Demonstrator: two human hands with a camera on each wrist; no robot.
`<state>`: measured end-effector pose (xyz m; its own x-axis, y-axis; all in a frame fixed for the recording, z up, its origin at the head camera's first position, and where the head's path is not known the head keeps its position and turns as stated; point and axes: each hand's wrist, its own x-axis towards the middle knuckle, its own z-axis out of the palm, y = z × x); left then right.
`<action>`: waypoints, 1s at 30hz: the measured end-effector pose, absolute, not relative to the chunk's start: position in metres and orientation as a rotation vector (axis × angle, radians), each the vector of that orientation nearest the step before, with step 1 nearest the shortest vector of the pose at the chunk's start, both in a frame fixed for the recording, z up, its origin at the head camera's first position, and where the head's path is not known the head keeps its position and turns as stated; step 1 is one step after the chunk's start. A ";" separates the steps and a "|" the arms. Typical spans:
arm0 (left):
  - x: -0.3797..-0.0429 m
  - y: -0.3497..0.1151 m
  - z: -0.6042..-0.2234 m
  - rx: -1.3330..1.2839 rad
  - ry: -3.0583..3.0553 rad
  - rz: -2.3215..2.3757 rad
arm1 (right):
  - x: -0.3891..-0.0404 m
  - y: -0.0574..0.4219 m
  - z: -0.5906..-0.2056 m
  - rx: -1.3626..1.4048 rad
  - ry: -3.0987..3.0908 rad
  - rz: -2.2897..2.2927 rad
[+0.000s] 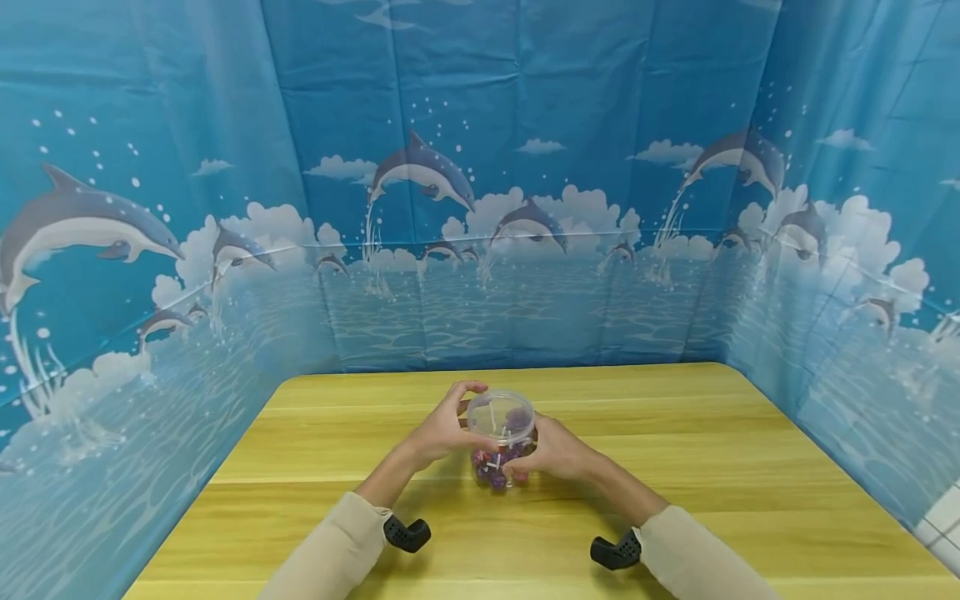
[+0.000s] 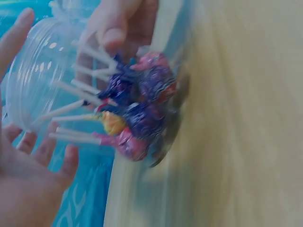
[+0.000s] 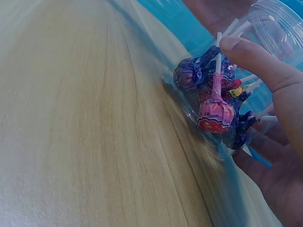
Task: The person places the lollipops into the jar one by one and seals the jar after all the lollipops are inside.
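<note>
A clear plastic jar (image 1: pixel 501 417) with a wide round top stands near the middle of the table. Inside it are several wrapped lollipops (image 3: pixel 215 116), purple, pink and yellow, with white sticks. My right hand (image 1: pixel 561 450) grips the jar's side, its thumb across the front and fingers behind in the right wrist view. Around the left of the jar's rim, my left hand (image 1: pixel 438 429) is spread, fingers apart; the left wrist view shows its fingers (image 2: pixel 70 163) beside the clear top. Whether they touch it I cannot tell.
The table (image 1: pixel 315 467) has a yellow wood-grain surface. Blue curtains (image 1: pixel 525 308) printed with dolphins hang behind it and along both sides. A black wrist device (image 1: pixel 407 534) sits under the left cuff, another (image 1: pixel 617 552) under the right.
</note>
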<state>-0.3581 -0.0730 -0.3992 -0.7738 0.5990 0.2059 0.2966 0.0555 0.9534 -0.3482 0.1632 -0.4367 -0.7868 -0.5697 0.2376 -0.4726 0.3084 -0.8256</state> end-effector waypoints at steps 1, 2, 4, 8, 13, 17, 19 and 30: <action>-0.357 -0.072 -0.400 0.897 2.133 1.782 | -0.348 0.163 -0.436 -0.991 2.459 -1.499; -0.357 -0.070 -0.401 0.884 2.161 1.784 | -0.348 0.163 -0.436 -0.997 2.456 -1.501; -0.357 -0.069 -0.402 0.872 2.170 1.799 | -0.349 0.163 -0.436 -0.996 2.461 -1.496; -0.361 -0.072 -0.403 0.915 2.051 1.809 | -0.349 0.163 -0.437 -0.996 2.466 -1.490; -0.370 -0.079 -0.405 0.996 1.875 1.754 | -0.349 0.163 -0.438 -0.952 2.458 -1.493; -0.373 -0.083 -0.405 1.030 1.823 1.717 | -0.347 0.163 -0.436 -0.934 2.447 -1.497; -0.372 -0.083 -0.404 1.029 1.815 1.711 | -0.344 0.162 -0.432 -0.938 2.442 -1.498; -0.360 -0.076 -0.405 0.898 2.013 1.867 | -0.348 0.162 -0.439 -0.963 2.435 -1.524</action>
